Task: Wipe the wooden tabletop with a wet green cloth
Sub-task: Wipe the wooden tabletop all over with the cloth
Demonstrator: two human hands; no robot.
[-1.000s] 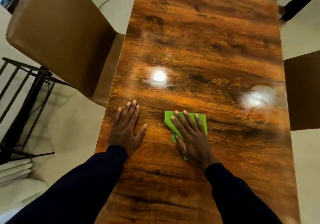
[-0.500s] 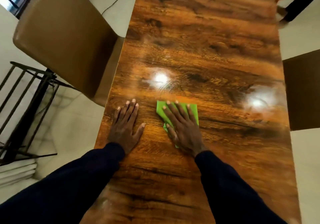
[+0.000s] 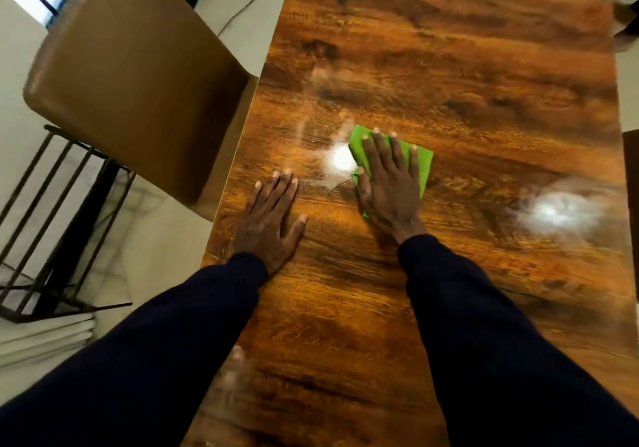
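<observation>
Head view shows the right hand (image 3: pixel 389 187) and the green cloth (image 3: pixel 420 166) farther up the wooden surface (image 3: pixel 449 66) than a second ago — then they sat level with the left hand, now they are ahead of it, just right of a bright glare spot (image 3: pixel 340 161) at frame centre. The cloth's far corner has also turned toward the upper left. The left hand (image 3: pixel 269 218) has stayed planted near the surface's left edge. The right hand lies flat, fingers (image 3: pixel 377 149) spread and extended, palm pressing the cloth down — no pinch, its grip apart, cloth showing past the fingertips and to the right. The left hand rests flat too, fingers together, thumb splayed right, holding nothing. A tan chair (image 3: pixel 138 76) stands at upper left beside the surface.
</observation>
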